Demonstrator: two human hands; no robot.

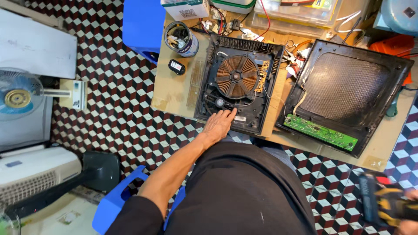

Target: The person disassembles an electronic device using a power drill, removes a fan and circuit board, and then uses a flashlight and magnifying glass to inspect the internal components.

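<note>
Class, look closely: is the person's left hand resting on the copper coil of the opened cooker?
No, the left hand rests on the cooker base below the copper coil.

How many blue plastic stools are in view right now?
2. One blue stool stands at the top, left of the table. The other blue stool is at the bottom, under the person's left arm, partly hidden.
</note>
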